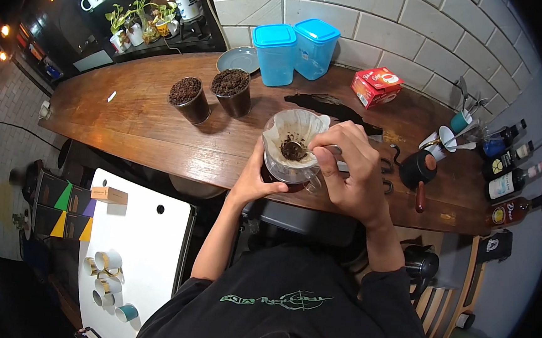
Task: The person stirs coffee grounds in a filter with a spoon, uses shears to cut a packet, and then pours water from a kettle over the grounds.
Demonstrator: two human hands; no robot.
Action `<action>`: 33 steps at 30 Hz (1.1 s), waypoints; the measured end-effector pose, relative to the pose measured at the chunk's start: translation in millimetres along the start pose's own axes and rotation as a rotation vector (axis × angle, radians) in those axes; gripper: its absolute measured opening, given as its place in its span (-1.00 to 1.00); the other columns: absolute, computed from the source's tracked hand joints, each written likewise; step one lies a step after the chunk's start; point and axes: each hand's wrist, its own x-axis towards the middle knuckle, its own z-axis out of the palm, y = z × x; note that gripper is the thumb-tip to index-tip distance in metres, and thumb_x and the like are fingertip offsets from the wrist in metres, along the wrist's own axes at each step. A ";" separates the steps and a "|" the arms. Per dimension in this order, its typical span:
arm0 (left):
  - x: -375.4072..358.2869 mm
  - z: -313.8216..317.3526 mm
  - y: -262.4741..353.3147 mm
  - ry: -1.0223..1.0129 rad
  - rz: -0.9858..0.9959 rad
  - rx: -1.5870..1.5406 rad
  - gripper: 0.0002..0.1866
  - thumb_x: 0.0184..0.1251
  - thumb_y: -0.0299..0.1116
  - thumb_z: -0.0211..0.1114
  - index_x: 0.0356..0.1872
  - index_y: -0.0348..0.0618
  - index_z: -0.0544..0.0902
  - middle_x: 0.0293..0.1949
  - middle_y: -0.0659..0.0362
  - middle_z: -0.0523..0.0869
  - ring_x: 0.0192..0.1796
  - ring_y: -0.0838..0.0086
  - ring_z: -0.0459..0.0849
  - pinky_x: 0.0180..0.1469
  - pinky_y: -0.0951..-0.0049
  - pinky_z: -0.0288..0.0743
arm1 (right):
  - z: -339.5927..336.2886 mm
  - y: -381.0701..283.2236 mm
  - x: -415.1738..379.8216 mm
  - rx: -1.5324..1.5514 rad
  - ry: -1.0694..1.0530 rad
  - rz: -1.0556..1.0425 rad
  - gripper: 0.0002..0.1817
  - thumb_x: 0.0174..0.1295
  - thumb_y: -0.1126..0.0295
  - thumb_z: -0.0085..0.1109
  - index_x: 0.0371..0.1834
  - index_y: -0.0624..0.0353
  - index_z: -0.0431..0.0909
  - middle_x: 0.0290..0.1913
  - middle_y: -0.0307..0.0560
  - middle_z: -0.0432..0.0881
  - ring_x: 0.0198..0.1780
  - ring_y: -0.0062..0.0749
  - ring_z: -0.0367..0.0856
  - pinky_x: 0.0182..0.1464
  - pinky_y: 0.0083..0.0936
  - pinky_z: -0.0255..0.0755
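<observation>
My left hand point(256, 183) is wrapped around the side of a clear coffee dripper point(293, 172) near the counter's front edge. A stained paper filter point(281, 127) lines it, with dark wet coffee grounds point(293, 150) at the bottom. Dark reddish liquid shows beneath the dripper, in a vessel mostly hidden. Above the right rim, my right hand point(356, 168) pinches the handle of a metal spoon point(333, 149), whose bowl reaches down into the grounds. Two clear cups, a left cup point(194, 110) and a right cup point(235, 102), stand behind to the left, heaped with dark crumbly grounds.
On the wooden counter point(130, 121) stand two blue lidded containers point(275, 59), a grey plate point(236, 58) and a red box point(377, 87). To the right are a black gooseneck kettle point(418, 170) and several bottles point(507, 184). Several mugs point(107, 283) rest on a white table point(147, 236) lower left.
</observation>
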 end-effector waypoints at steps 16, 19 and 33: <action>1.1 8.0 1.1 0.071 0.068 -0.113 0.52 -0.25 0.50 0.55 0.59 -0.35 0.00 0.53 -0.16 0.22 0.58 0.13 0.18 0.57 0.18 0.04 | -12.1 -2.2 -5.6 -0.020 0.001 -0.037 -0.93 0.27 0.52 0.22 -0.21 0.23 0.58 -0.24 -0.06 0.63 -0.13 -0.10 0.57 0.02 -0.25 0.37; -0.4 3.9 -8.4 0.080 0.045 -0.038 0.47 -0.24 0.53 0.52 0.56 -0.37 0.09 0.50 -0.13 0.28 0.55 0.15 0.24 0.55 0.18 0.08 | -10.2 -0.8 -9.3 -0.010 -0.026 -0.066 -0.92 0.26 0.53 0.23 -0.21 0.23 0.58 -0.23 -0.05 0.62 -0.14 -0.09 0.56 0.01 -0.24 0.37; 1.5 7.1 -3.7 0.068 0.089 -0.011 0.50 -0.20 0.65 0.38 0.57 -0.41 0.08 0.49 -0.14 0.31 0.54 0.15 0.27 0.55 0.18 0.11 | -27.0 12.1 28.4 0.018 -0.124 -0.094 -0.88 0.34 0.45 0.21 -0.20 0.30 0.58 -0.32 0.04 0.63 -0.25 -0.14 0.60 -0.12 -0.35 0.42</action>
